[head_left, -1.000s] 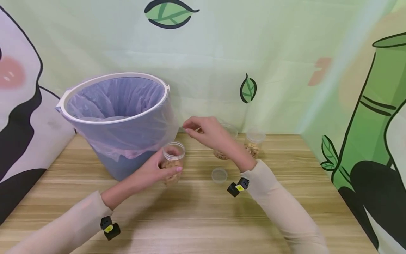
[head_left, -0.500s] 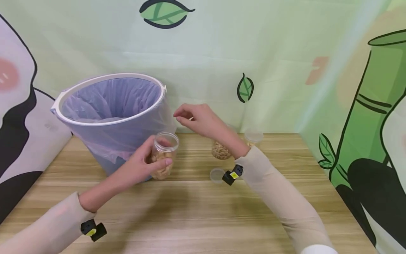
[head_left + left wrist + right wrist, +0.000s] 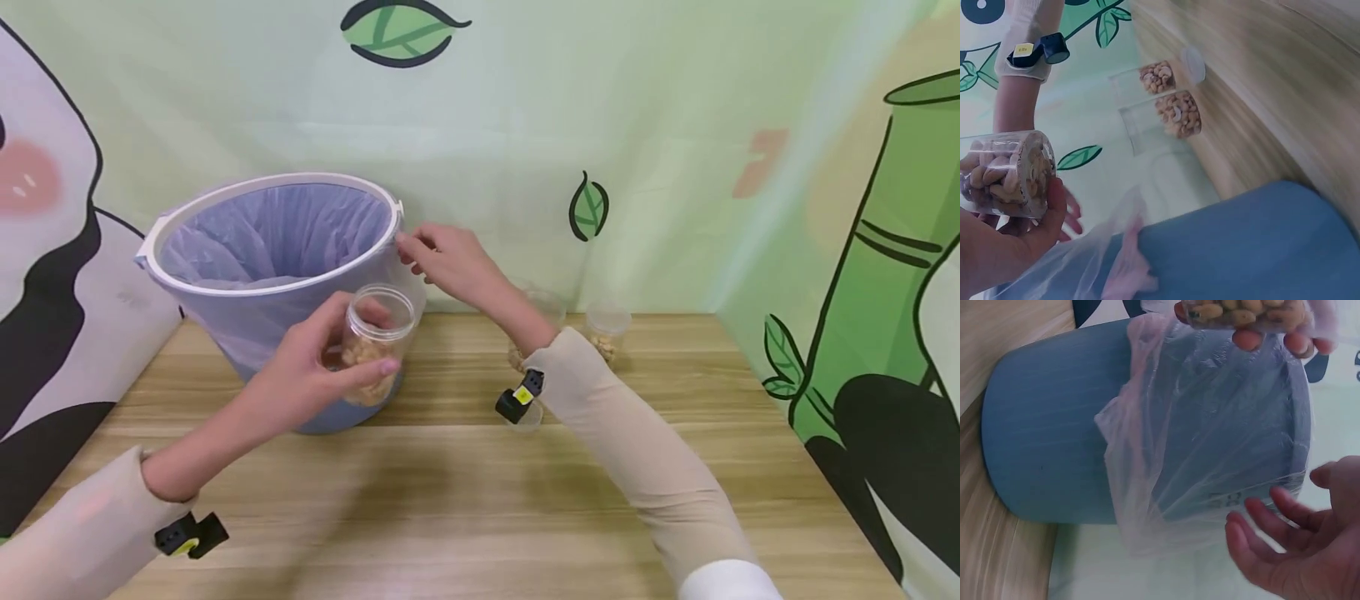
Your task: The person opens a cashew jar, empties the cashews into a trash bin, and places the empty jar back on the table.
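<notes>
My left hand (image 3: 300, 350) grips a clear plastic jar (image 3: 378, 333) of cashews, its open mouth facing up, in front of a blue bin. The same cashew jar (image 3: 1007, 175) shows close up in the left wrist view, with fingers and thumb round it. My right hand (image 3: 450, 262) is at the right side of the bin's white rim (image 3: 393, 218). In the right wrist view, the fingers (image 3: 1238, 540) curve loosely beside the plastic liner (image 3: 1147, 462), with nothing visible between them. Whether they touch the liner is hard to tell.
The bin (image 3: 1054, 437) stands on the wooden table (image 3: 480, 517) at left, lined with a thin translucent bag. Two more clear jars with nuts, the nearer jar (image 3: 1175, 115) and the farther jar (image 3: 1157, 78), stand behind my right forearm. A round clear lid (image 3: 1194, 64) lies nearby.
My left hand has lifted the jar and carried it up and left across the front of the bin. My right hand has moved up and left to the bin's rim.
</notes>
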Demonstrator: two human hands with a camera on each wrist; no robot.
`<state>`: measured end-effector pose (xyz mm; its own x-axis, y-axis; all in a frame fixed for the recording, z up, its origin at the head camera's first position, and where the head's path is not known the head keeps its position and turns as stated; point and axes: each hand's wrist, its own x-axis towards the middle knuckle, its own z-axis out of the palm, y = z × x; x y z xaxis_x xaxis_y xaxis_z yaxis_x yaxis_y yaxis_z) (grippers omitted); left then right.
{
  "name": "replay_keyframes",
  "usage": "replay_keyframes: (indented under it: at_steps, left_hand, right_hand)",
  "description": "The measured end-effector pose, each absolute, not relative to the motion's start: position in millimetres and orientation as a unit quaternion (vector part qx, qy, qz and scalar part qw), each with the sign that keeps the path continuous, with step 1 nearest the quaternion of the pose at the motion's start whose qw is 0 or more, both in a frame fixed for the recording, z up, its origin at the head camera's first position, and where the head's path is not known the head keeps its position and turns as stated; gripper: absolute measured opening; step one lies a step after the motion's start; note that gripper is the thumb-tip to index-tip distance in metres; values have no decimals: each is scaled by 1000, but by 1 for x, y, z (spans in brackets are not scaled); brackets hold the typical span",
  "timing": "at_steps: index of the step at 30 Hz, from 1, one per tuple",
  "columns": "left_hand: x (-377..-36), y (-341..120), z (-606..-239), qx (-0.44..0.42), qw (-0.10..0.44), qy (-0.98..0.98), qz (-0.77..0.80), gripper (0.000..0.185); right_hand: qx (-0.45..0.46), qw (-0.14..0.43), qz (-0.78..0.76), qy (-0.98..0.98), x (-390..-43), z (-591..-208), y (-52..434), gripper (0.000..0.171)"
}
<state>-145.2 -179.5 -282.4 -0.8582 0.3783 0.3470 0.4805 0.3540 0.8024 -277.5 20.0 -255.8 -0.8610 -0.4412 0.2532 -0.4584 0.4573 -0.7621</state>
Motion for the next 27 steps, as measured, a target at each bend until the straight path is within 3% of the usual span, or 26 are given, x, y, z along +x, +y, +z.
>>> replay_keyframes:
  at_steps: [6,17,22,27]
  left_hand:
    - [-137,-193,-261,-252,84,-842,-470,42]
    - [-133,-218,-205,-203,98,-878,-422,49]
    - [-146,-237,-184,-170,84,-897,-400,58]
    - [-174,-264,-164,-147,71,-914,-372,45]
  right_hand:
    - [198,-53,517,-831,-282,-252,2,52]
    - [185,-119,579,-785,-286,-257,-1,51]
    - [177,-144,588,-776,-287,-257,-2,59]
    - [163,-156,600,-767,-288,-257,-2,61]
